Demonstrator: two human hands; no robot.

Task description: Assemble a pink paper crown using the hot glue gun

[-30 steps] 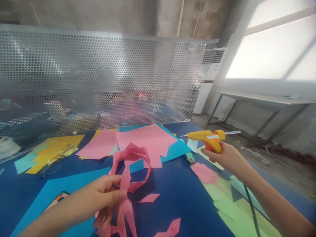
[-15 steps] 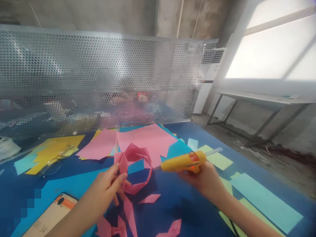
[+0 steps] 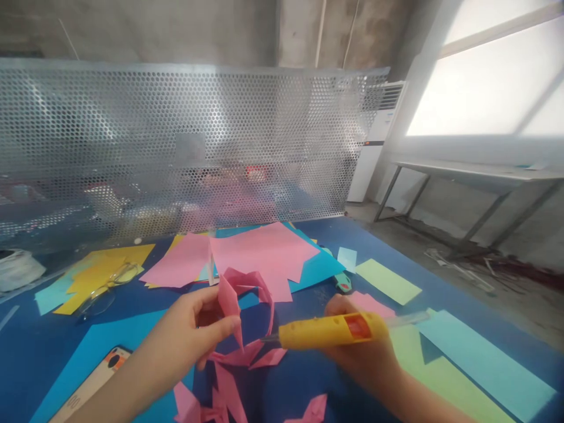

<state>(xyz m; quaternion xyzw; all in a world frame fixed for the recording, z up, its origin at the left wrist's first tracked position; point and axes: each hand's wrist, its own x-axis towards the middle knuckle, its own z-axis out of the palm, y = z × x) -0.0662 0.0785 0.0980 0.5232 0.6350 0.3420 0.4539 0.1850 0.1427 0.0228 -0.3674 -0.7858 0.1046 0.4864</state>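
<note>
My left hand (image 3: 205,329) pinches one side of a ring of folded pink paper (image 3: 265,294), held just above the blue table. In my right hand (image 3: 359,358) is a yellow hot glue gun (image 3: 328,332), a clear glue stick (image 3: 408,319) jutting from its back. The gun's dark nozzle points left, close to the lower front of the ring; whether it touches the paper I cannot tell. Under the ring lie loose folded pink pieces (image 3: 231,390), and another pink piece (image 3: 314,410) sits at the front edge of view.
Pink sheets (image 3: 264,249) lie on blue paper behind the ring. Glasses (image 3: 102,289) rest by yellow paper (image 3: 94,271) at left. A phone (image 3: 90,385) lies under my left forearm. Green and light blue sheets (image 3: 484,358) spread at right. A perforated metal screen (image 3: 176,135) stands behind.
The glue gun has moved down and slightly left, its nozzle now at the ring's lower front. My left hand and the ring have shifted a little right and down, and the ring has tilted.
</note>
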